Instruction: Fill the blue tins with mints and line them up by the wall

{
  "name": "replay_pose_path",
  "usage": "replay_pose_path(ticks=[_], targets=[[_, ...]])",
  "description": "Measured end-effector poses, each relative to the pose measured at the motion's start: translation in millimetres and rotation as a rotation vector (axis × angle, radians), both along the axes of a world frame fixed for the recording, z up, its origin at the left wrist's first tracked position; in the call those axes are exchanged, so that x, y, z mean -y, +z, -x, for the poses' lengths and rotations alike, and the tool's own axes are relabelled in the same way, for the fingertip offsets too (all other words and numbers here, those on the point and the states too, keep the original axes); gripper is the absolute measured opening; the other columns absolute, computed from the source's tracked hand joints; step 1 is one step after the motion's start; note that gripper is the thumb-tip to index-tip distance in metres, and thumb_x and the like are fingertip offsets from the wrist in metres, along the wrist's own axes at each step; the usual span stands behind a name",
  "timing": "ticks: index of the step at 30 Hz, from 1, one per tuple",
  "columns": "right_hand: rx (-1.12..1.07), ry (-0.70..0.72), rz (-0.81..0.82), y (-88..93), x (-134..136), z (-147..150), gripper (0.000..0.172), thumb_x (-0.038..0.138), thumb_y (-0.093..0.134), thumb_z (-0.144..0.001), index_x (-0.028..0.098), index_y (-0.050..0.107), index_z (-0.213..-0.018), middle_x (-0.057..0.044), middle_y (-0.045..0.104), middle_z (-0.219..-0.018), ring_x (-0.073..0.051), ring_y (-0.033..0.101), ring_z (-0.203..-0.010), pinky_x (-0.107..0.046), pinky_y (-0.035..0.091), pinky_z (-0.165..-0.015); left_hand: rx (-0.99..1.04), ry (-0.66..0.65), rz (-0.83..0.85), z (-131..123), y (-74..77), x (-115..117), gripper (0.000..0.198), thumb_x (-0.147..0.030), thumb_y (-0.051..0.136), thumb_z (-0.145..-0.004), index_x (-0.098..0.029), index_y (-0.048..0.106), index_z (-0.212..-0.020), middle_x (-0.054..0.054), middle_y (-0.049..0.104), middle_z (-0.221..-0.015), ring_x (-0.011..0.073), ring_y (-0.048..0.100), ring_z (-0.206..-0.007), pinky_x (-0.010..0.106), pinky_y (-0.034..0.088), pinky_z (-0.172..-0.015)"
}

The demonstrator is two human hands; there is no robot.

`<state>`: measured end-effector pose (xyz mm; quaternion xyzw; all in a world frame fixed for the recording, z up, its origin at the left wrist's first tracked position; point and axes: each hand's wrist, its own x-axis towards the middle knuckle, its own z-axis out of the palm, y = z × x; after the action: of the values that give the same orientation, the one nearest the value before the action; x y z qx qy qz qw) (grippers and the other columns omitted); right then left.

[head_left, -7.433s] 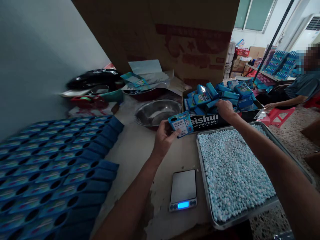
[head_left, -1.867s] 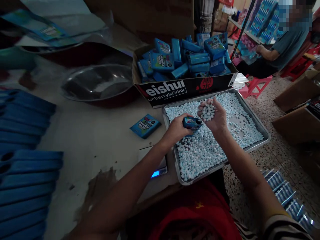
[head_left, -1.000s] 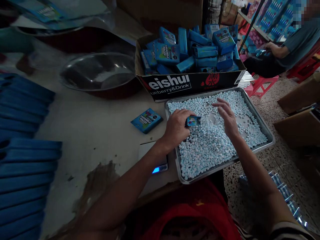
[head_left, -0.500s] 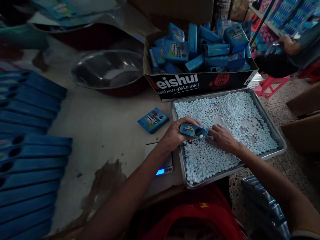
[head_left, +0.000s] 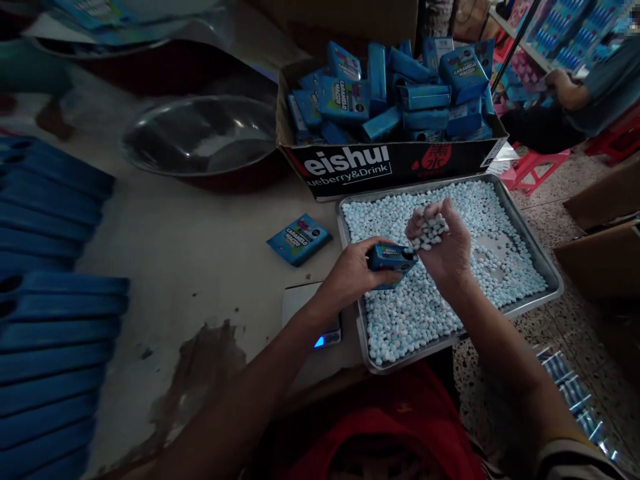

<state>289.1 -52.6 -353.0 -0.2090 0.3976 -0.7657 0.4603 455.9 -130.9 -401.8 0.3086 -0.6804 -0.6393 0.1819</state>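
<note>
Over the left part of a metal tray (head_left: 554,287) of small pale candies (head_left: 415,333), my left hand (head_left: 356,270) grips a small blue box (head_left: 391,265), its dark opening facing right. My right hand (head_left: 447,247) is turned palm up beside that opening, its fingers curled around a heap of candies (head_left: 431,230). Another blue box (head_left: 299,239) lies flat on the table, left of the tray. A small scale (head_left: 300,300) with a lit blue display is partly hidden under my left forearm.
Behind the tray stands a black carton (head_left: 400,167) full of blue boxes. A metal bowl (head_left: 200,163) sits at the back. Rows of blue boxes (head_left: 60,347) line the left side. Another person's arm (head_left: 575,93) shows at the upper right, near a red stool (head_left: 543,167).
My right hand has risen from the candies and turned palm up with a heap in it. The blue box in my left hand has tilted. The whole view has shifted slightly.
</note>
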Motion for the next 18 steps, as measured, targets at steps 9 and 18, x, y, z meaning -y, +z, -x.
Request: replay_pose_path(ticks=[9, 18], targets=[[-0.102, -0.095, -0.014, -13.5, 14, -5, 0.078, 0.087, 0.062, -0.099, 0.025, 0.034, -0.063, 0.004, 0.027, -0.064, -0.014, 0.029, -0.058, -0.029, 0.041, -0.056, 0.117, 0.051, 0.187, 12, 1.5, -6, 0.057, -0.037, 0.1, -0.066, -0.021, 0.08, -0.117, 0.009, 0.082, -0.11, 0.0357, 0.077, -0.106, 0.041, 0.06, -0.089], [-0.316, -0.161, -0.238, -40.9, 2, 60, 0.077, 0.092, 0.071, -0.087, 0.026, 0.04, -0.062, 0.008, 0.026, -0.055, -0.011, 0.021, -0.05, -0.029, 0.024, -0.047, -0.173, 0.19, 0.052, 7, -4.2, -2, 0.049, -0.031, 0.098, -0.063, -0.022, 0.076, -0.105, 0.004, 0.08, -0.111, 0.0283, 0.076, -0.106, 0.04, 0.062, -0.099]])
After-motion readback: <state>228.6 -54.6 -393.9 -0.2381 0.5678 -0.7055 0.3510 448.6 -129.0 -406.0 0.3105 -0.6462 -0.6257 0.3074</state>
